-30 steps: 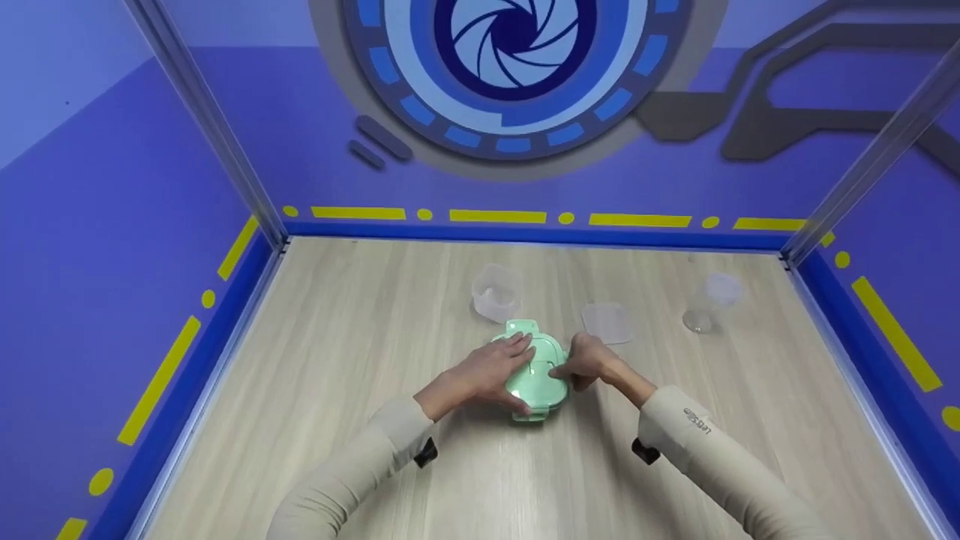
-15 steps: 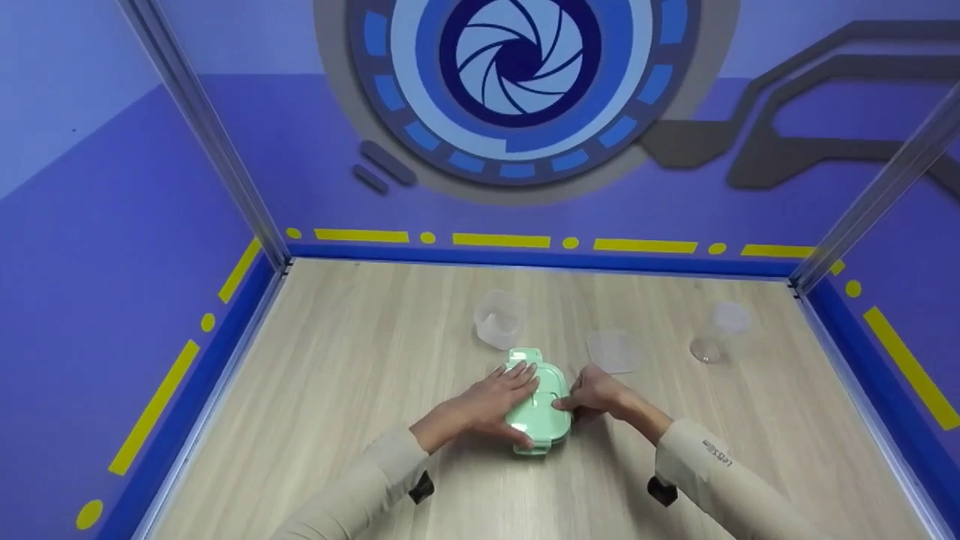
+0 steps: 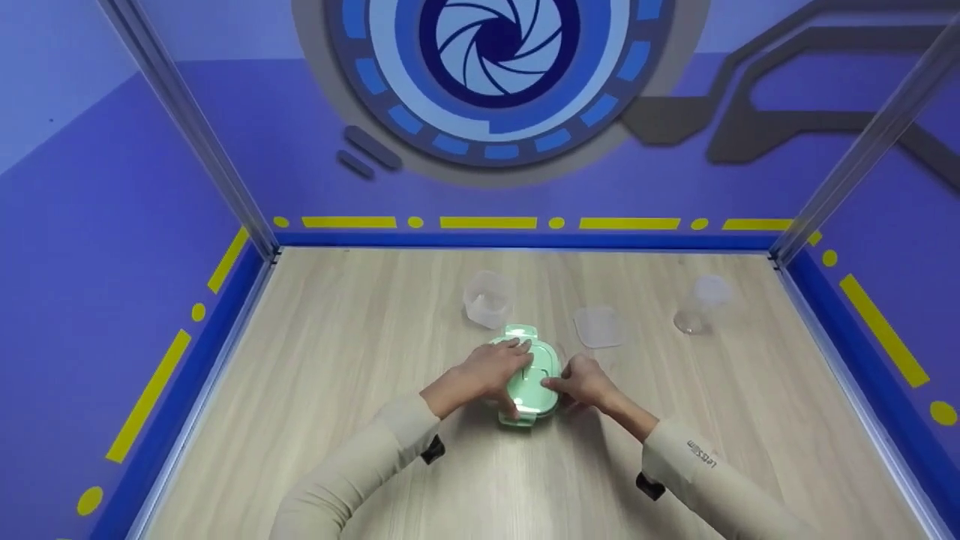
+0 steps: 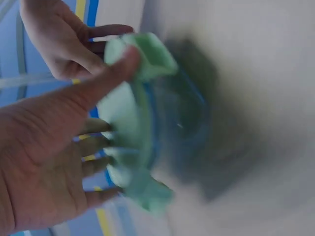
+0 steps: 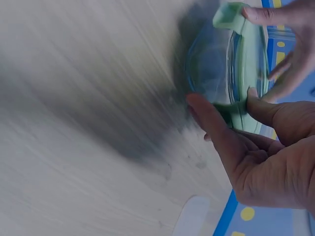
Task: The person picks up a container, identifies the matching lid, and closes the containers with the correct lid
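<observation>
Here, the box sits on the table just in front of the tub, the left hand resting over it with fingers spread, the right hand pinching its side, the right sleeve apparently reading "LetsSlim".

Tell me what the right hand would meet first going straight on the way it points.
The green-lidded container, which the right hand grips; beyond it, probably the left hand, though depth is unclear.
</observation>
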Demonstrator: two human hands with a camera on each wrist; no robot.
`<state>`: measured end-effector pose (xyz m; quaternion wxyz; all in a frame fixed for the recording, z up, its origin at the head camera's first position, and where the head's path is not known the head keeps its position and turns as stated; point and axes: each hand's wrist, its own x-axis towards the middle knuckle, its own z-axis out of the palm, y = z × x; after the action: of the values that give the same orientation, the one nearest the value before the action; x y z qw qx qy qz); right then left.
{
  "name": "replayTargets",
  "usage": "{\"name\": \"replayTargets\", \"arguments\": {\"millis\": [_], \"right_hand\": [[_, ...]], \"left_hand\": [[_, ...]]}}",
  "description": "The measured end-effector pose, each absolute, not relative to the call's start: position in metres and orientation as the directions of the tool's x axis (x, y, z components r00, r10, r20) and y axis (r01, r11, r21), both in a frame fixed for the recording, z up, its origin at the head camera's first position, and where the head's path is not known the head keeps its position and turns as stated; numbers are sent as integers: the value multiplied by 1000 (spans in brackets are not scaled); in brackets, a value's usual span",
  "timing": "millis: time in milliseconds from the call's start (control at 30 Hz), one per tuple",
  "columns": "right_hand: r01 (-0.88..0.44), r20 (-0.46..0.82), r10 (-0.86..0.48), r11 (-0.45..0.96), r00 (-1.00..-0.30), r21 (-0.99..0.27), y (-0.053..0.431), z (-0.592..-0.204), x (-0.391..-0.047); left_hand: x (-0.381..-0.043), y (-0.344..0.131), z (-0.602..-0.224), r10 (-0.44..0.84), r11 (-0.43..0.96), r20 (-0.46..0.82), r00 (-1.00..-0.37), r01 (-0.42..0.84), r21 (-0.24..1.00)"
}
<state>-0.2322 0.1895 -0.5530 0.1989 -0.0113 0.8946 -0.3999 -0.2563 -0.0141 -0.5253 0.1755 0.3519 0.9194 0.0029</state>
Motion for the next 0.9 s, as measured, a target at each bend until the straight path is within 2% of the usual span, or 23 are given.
{"name": "replayTargets", "arguments": {"millis": [100,233,333,500,700,900], "right_hand": [[105,-320,-171,717,-932,-689,190,-553,-231],[94,-335,-181,744,-925,-661,194,-552,-232],[131,-367,-202,695,-908,-707,199,-551,-240],[162,-346,-251,549,-904,-820,206,-554,-259],[141,-371,-333,551,-867,-823,210,-557,-266],[260,-477,-327,530,-816,-807,213,-555,-259]], "left_hand": [[-253,-3,-519,598,790,-352,-720,603,109],[-251,1,-519,572,815,-372,-731,555,163],[-252,0,-520,596,798,-359,-718,582,160],[-256,-1,-519,629,770,-349,-695,620,151],[-248,4,-518,585,798,-370,-722,593,105],[-233,6,-512,545,818,-361,-757,575,30]]}}
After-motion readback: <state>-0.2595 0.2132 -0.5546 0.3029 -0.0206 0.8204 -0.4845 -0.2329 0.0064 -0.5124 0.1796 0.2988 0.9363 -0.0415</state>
